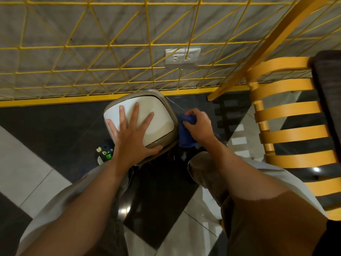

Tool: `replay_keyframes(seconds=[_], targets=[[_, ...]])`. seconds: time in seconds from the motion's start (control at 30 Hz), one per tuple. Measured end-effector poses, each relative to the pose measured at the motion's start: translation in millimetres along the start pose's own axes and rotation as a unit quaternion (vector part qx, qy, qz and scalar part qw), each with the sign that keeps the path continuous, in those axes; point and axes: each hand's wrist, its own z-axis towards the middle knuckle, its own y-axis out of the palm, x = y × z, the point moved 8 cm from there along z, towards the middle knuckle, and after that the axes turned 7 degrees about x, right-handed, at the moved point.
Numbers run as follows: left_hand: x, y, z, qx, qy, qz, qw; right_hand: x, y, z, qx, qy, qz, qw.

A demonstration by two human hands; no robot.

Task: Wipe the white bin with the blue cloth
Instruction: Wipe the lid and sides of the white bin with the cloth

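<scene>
The white bin (158, 109) stands on the floor against the wall, seen from above, with a white lid inside a beige rim. My left hand (132, 134) lies flat on the lid with fingers spread and the thumb hooked over the near rim. The blue cloth (185, 134) hangs against the bin's right side. My right hand (198, 124) is closed around the cloth's top, pressed next to the bin's right edge. The bin's side walls are mostly hidden under the lid.
A yellow wire grid (103, 52) covers the grey wall behind the bin, with a wall socket (182, 56). A yellow slatted chair (287, 115) stands close on the right. A dark shoe with charms (105, 151) lies left of the bin. The floor is glossy black and white tile.
</scene>
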Motion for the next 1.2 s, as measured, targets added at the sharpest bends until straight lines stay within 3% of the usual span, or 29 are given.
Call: replay_keyframes(seconds=[0.17,0.4,0.6,0.9,1.1,1.2], targets=[[6,4,5,-0.016,-0.075,-0.023,0.997,18,1,-7,0.003,0.098,0.107,0.989],[8,4,6,0.003,-0.083,-0.027,0.996,-2,4,16,-0.053,0.086,0.054,0.993],[8,5,5,0.016,-0.088,-0.015,0.996,21,22,-25,-0.061,0.142,0.120,0.981],[13,4,10,-0.022,-0.103,-0.027,0.994,14,11,-16,-0.016,0.155,0.132,0.979],[13,5,9,-0.028,-0.114,-0.029,0.993,25,30,-49,0.049,0.246,0.202,0.947],[13,5,9,-0.025,-0.114,-0.034,0.993,25,48,-68,0.025,0.270,0.210,0.939]])
